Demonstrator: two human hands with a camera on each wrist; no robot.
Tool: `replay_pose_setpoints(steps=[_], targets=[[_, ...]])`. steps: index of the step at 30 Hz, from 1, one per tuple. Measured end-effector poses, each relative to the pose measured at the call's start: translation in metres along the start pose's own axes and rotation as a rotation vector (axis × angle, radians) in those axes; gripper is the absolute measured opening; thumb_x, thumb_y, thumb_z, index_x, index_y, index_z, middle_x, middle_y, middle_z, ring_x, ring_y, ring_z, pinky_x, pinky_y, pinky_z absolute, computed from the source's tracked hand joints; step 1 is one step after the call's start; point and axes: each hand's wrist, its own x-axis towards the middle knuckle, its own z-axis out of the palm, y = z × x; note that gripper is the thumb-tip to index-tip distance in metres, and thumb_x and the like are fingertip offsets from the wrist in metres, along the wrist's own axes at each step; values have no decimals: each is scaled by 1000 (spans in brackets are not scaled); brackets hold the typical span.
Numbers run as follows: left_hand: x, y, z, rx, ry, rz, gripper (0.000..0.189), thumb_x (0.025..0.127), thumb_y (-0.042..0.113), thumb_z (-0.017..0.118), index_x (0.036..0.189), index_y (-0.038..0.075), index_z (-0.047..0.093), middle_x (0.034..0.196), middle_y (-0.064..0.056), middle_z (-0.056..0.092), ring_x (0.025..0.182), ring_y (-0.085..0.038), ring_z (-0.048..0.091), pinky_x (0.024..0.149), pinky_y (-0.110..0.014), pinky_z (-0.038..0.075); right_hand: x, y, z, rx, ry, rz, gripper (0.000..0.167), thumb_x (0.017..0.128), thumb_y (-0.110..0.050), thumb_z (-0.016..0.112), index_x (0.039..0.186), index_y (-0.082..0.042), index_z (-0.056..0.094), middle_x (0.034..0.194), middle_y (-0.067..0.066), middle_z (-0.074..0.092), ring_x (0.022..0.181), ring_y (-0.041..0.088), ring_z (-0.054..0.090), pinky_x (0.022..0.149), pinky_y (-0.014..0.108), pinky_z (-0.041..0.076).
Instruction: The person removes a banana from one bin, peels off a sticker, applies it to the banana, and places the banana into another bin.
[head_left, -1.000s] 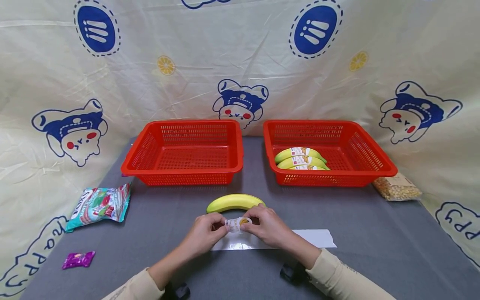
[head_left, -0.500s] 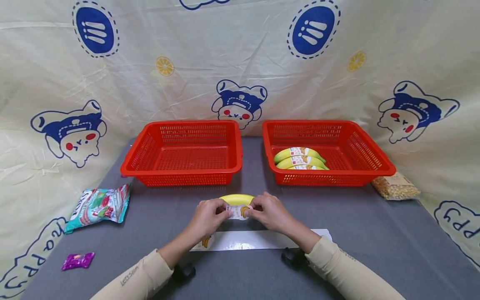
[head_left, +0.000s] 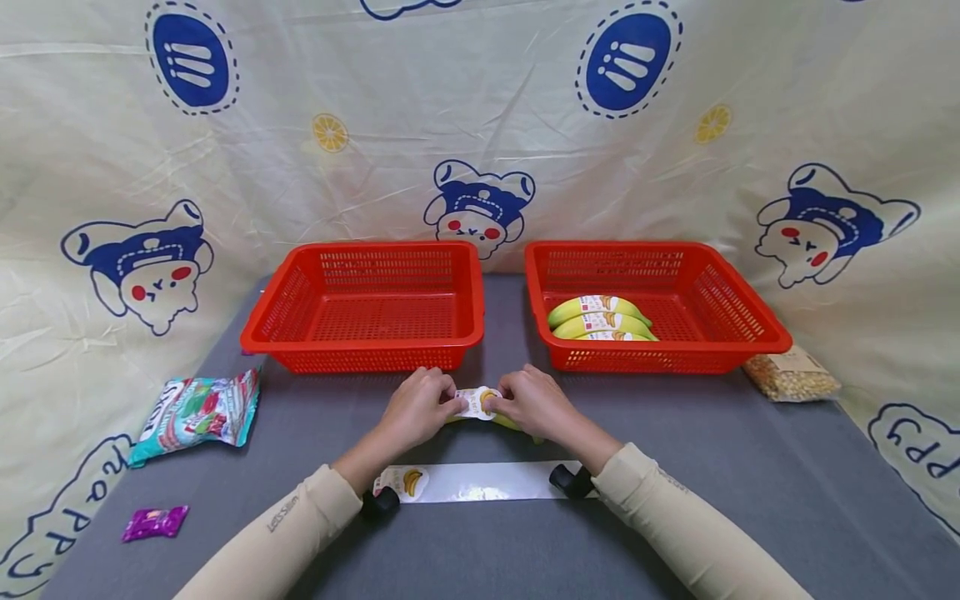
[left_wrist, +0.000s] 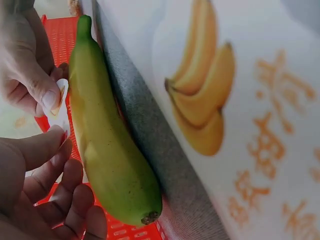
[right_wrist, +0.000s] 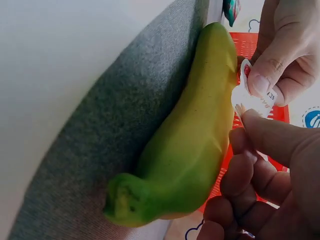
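A white label sticker with a banana picture is stretched between both hands, over a yellow-green banana lying on the table. My left hand pinches the label's left end between thumb and finger. The right end is pinched by my right hand. In the right wrist view the label stands close to the banana's upper side; whether it touches the peel is hard to tell. Nearer me lies a glossy white backing strip, with another banana sticker at its left end.
Two red baskets stand behind: the left basket and the right basket, where several labelled bananas lie. At left are a teal snack bag and a purple packet. A bag of kernels sits at right.
Both hands have carried the label away from me, from above the backing strip to over the banana. The strip's left-end sticker has come into view.
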Motion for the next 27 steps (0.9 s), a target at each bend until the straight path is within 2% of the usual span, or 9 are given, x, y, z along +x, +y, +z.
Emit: replay_pose_setpoints(steps=[14, 27], targets=[[3, -4, 3, 51, 44, 63, 13, 79, 21, 75, 73, 12, 68, 73, -1, 60, 76, -20, 55, 72, -36, 43, 7, -1, 3, -112, 1, 7, 32, 79, -38, 74, 62, -15, 59, 56, -3, 50, 64, 14, 39, 57, 26, 30], [4, -6, 5, 104, 61, 98, 19, 78, 23, 76, 67, 12, 65, 71, -1, 59, 72, -19, 53, 69, -34, 43, 10, -6, 3, -162, -27, 33, 30, 80, -37, 72, 64, -14, 61, 58, -2, 52, 66, 15, 42, 57, 27, 32]])
